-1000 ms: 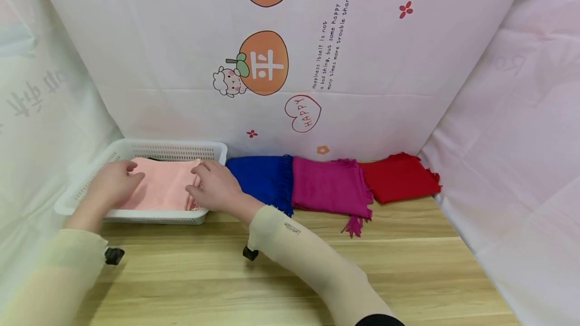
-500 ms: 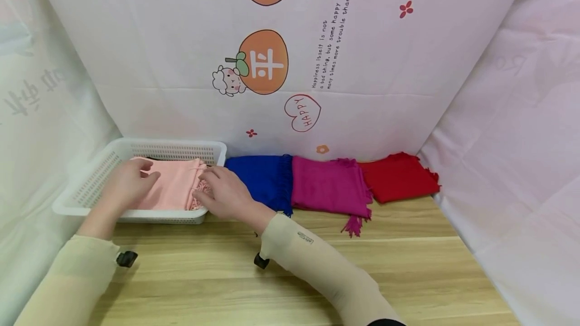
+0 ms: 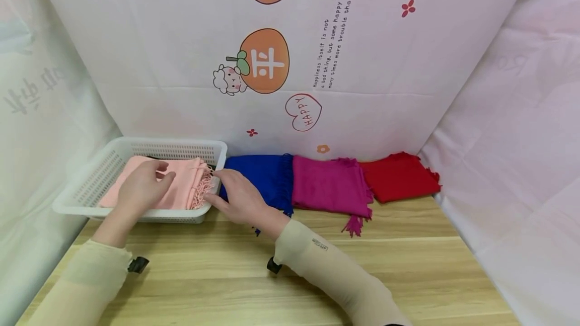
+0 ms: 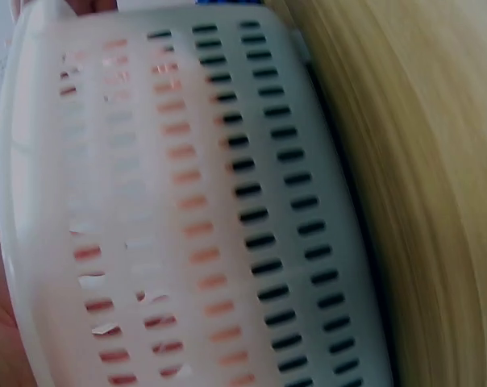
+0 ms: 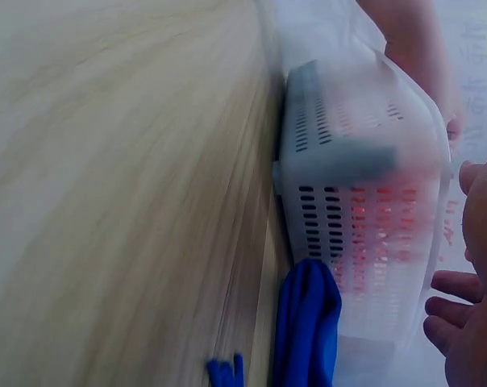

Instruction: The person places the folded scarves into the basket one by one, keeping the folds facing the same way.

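A folded pink scarf point(image 3: 183, 177) lies in the white perforated basket point(image 3: 172, 141) at the left, its fringe along the basket's right side. Over the scarf is my left hand point(image 3: 144, 185), fingers loosely bent and holding nothing. My right hand point(image 3: 242, 200) hovers by the basket's right rim, between it and the folded blue scarf point(image 3: 265, 175). In the right wrist view, the right hand's fingers point(image 5: 453, 310) are apart from one another with nothing between them. Through the basket's slots the left wrist view shows pink cloth and, lower down, something dark.
Right of the blue scarf lie a folded magenta scarf point(image 3: 326, 185), with a tassel hanging forward, and a folded red scarf point(image 3: 399, 177). They rest on a wood-grain table point(image 3: 226, 286). Printed white cloth point(image 3: 371, 64) forms walls at the back and sides.
Both hands have shifted right. The right hand has left the scarf's fringed edge, which now shows fully, and stands at the rim. The left hand has moved from the scarf's left edge toward its middle.
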Motion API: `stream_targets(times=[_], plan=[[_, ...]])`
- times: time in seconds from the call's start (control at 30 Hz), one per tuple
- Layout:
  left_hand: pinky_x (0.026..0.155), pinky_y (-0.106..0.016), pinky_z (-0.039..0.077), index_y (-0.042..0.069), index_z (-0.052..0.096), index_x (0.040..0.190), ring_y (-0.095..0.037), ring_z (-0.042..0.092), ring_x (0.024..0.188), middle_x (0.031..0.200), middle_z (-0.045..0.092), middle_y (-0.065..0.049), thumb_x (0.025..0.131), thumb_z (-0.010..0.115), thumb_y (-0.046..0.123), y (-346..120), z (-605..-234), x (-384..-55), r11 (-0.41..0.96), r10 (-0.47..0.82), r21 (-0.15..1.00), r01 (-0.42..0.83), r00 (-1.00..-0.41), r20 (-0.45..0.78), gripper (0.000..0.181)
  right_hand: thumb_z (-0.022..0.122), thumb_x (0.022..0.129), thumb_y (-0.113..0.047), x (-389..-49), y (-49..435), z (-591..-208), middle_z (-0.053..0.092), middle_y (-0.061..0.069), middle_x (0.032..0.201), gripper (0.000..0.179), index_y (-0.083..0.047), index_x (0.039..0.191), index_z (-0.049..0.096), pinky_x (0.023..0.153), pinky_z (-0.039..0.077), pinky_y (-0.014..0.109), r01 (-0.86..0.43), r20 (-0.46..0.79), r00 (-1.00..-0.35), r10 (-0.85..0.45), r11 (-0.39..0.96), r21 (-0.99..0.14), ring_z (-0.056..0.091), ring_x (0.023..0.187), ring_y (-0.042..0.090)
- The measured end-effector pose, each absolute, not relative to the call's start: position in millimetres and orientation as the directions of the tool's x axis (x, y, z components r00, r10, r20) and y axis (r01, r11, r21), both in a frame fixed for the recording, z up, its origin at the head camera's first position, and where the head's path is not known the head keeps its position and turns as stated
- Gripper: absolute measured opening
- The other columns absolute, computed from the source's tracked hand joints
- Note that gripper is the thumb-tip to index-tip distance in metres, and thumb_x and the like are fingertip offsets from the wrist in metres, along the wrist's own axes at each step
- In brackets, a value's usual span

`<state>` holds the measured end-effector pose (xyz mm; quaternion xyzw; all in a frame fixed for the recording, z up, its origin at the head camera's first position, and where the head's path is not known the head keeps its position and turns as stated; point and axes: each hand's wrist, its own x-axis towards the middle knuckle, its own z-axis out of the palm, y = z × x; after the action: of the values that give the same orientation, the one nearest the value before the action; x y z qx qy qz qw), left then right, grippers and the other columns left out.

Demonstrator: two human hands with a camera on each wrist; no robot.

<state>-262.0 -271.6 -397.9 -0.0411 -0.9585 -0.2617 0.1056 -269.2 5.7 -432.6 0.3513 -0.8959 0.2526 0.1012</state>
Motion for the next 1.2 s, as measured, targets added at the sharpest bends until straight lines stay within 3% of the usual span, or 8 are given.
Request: stream_targets(times=[0.4, 0.63, 0.9, 1.07, 1.2], plan=[[0.098, -0.069, 0.054, -0.008, 0.063, 0.145, -0.051, 0.067, 0.124, 0.142, 0.066, -0.031, 0.113, 0.063, 0.041, -237, -401, -254, 0.848, 0.077, 0.496, 0.187, -0.97, 0.232, 0.059, 0.063, 0.114, -0.051, -273, 38, -436, 0.052, 0.013, 0.167, 0.069, -0.006, 0.165, 0.049, 0.128, 0.04, 0.043, -0.633, 0.332, -0.774, -0.539, 0.656, -0.41, 0.047, 0.157, 0.028], [0.093, -0.066, 0.056, -0.004, 0.068, 0.139, -0.046, 0.071, 0.118, 0.138, 0.069, -0.027, 0.114, 0.054, 0.055, -219, -403, -248, 0.838, 0.091, 0.495, 0.229, -0.954, 0.286, 0.066, 0.063, 0.114, -0.049, -271, 60, -437, 0.05, 0.013, 0.169, 0.068, -0.006, 0.165, 0.048, 0.129, 0.039, 0.045, -0.605, 0.301, -0.796, -0.525, 0.675, -0.422, 0.045, 0.159, 0.029], [0.086, -0.063, 0.059, 0.001, 0.075, 0.126, -0.04, 0.072, 0.112, 0.132, 0.072, -0.022, 0.111, 0.067, 0.03, -196, -404, -245, 0.816, 0.134, 0.464, 0.346, -0.892, 0.431, 0.033, 0.064, 0.114, -0.049, -273, 89, -440, 0.048, 0.014, 0.17, 0.069, -0.006, 0.166, 0.047, 0.13, 0.038, 0.049, -0.566, 0.296, -0.824, -0.483, 0.699, -0.436, 0.043, 0.16, 0.031], [0.083, -0.062, 0.06, -0.003, 0.073, 0.128, -0.04, 0.073, 0.109, 0.127, 0.073, -0.022, 0.107, 0.072, 0.024, -184, -408, -247, 0.817, 0.171, 0.423, 0.392, -0.865, 0.473, 0.034, 0.065, 0.113, -0.049, -276, 105, -442, 0.046, 0.014, 0.171, 0.07, -0.007, 0.166, 0.047, 0.129, 0.039, 0.05, -0.548, 0.294, -0.837, -0.462, 0.708, -0.446, 0.042, 0.16, 0.031], [0.088, -0.064, 0.06, -0.004, 0.072, 0.132, -0.045, 0.067, 0.132, 0.13, 0.072, -0.024, 0.106, 0.074, 0.024, -177, -409, -248, 0.814, 0.2, 0.41, 0.411, -0.862, 0.466, 0.038, 0.065, 0.113, -0.048, -276, 117, -442, 0.045, 0.015, 0.171, 0.07, -0.006, 0.166, 0.046, 0.129, 0.038, 0.051, -0.535, 0.289, -0.845, -0.45, 0.712, -0.455, 0.041, 0.16, 0.032]])
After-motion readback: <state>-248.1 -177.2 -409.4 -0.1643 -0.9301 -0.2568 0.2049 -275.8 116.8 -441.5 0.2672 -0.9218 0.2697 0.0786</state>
